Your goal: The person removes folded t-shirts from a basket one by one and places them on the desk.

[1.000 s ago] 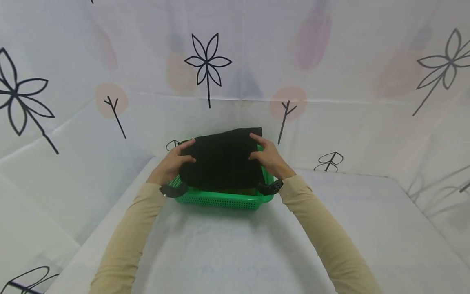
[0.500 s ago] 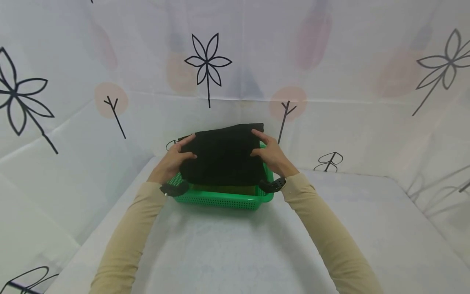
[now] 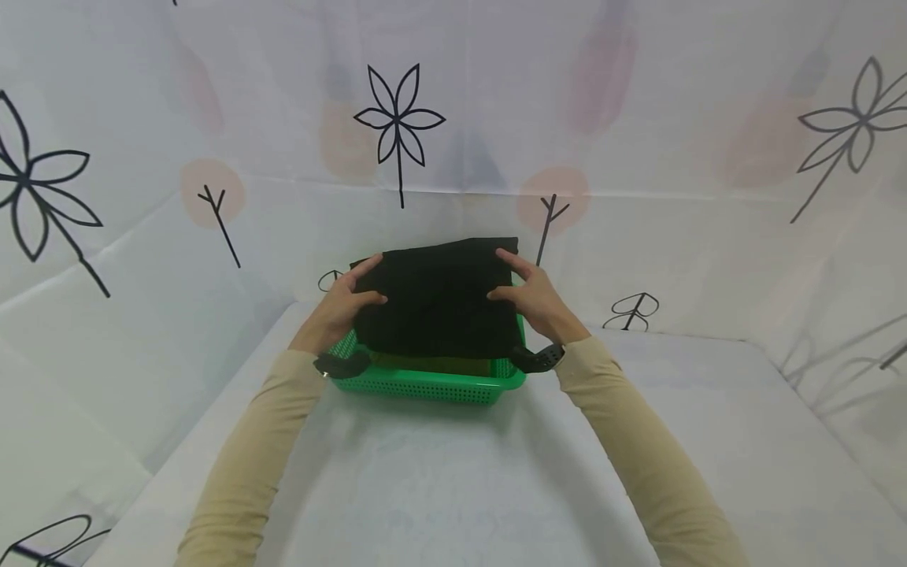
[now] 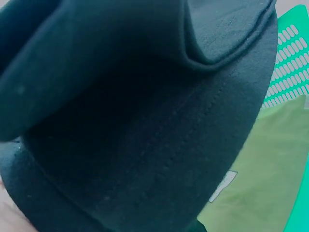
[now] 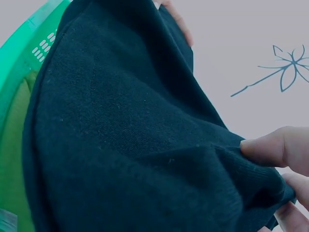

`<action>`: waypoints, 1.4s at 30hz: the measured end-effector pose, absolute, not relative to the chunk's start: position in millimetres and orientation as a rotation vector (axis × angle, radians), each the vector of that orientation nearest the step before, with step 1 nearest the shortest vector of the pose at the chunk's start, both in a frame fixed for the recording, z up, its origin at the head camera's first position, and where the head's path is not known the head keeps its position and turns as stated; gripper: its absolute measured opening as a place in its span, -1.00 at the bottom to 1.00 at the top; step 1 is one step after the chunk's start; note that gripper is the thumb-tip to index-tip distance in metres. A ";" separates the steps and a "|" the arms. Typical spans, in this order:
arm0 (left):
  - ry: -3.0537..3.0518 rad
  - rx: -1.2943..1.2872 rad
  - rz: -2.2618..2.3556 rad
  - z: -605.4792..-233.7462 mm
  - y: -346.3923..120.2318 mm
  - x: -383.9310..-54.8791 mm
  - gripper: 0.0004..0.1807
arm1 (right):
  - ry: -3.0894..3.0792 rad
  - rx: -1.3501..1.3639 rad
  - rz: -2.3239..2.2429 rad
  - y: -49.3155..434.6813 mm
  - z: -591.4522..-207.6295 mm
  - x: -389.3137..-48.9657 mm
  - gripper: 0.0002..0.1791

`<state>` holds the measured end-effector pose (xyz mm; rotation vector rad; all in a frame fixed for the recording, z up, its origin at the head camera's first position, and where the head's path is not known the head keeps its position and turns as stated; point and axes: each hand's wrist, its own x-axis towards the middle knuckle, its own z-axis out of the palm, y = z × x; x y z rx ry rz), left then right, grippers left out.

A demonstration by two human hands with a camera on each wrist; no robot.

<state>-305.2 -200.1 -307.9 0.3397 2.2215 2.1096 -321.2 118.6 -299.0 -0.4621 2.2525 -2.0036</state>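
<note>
A folded black cloth garment (image 3: 439, 299) is held up between both hands in the head view, over a green plastic basket (image 3: 418, 386). At its left side my left hand (image 3: 338, 309) grips it, thumb on the near face. My right hand (image 3: 534, 299) holds the opposite side; in the right wrist view its thumb (image 5: 275, 147) and fingers pinch a bunched fold. Stitching lines show on the black cloth (image 4: 193, 130) in the left wrist view, where it hides most of the left hand. Below it, an olive-green cloth (image 4: 256, 169) lies in the basket.
The basket stands on a white-covered table (image 3: 439, 480), near the back wall. A white sheet (image 3: 468, 118) printed with flowers and twigs hangs behind and to the sides. Dark straps with camera mounts (image 3: 342, 365) sit on both wrists.
Both hands have raised the black garment slightly and shifted it a little to the right. More of the olive-green cloth and the basket's front now shows beneath it.
</note>
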 end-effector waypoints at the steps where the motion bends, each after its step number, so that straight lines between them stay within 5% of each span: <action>1: 2.229 0.343 2.102 -307.5 -199.3 -304.8 -0.14 | 2.249 -0.463 -2.006 119.8 -298.7 -321.0 -0.10; 42: 2.148 0.506 2.179 -299.7 -142.9 -303.1 -0.13 | 2.386 -0.497 -1.946 184.1 -283.1 -301.1 -0.06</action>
